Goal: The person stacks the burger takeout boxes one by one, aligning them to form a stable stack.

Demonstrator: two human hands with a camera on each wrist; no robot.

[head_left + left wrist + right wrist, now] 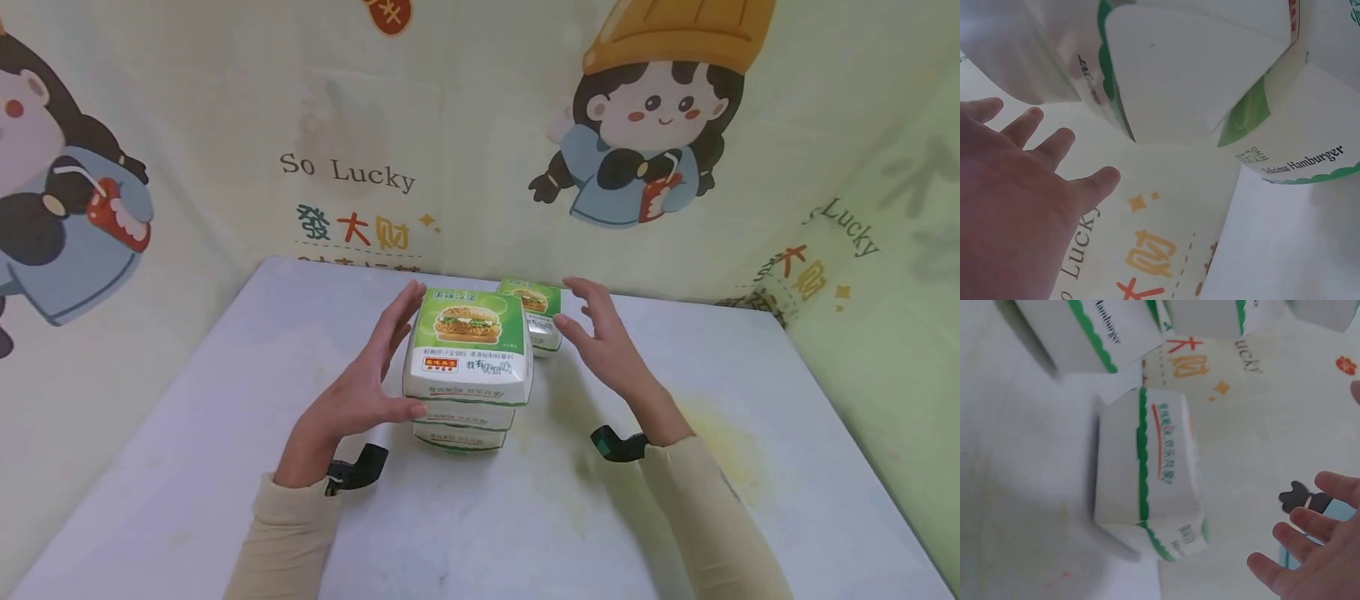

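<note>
Stack of boxes (pixel 467 367): three burger boxes, one upon another, standing on the bench (pixel 225 433) in front of the person, between the hands. White and green print, burger picture on the top lid.

Rear box (pixel 545 310): one, same pattern, on the bench behind the stack and to its right; a gap between the two shows in the right wrist view.

Left hand (pixel 367 379): at the stack's left side, fingers spread apart, thumb before the front corner; contact cannot be told.

Right hand (pixel 603 346): beside the rear box, fingers spread apart, clamped on nothing.

Handling, as judged: thin folded card, light, contents unknown. Walls springy, likely to dent under a hard squeeze; printed face probably somewhat slick. Boxes look loosely piled, so the upper ones could slide if pushed unevenly.

Hold, as judged: flat palms on opposite side walls, low on the bottom box for the whole stack, with mild, even pressure. Single box: by the sides, below the lid's green edge. Avoid pinching lids or corners, which may lift or crease.
</note>
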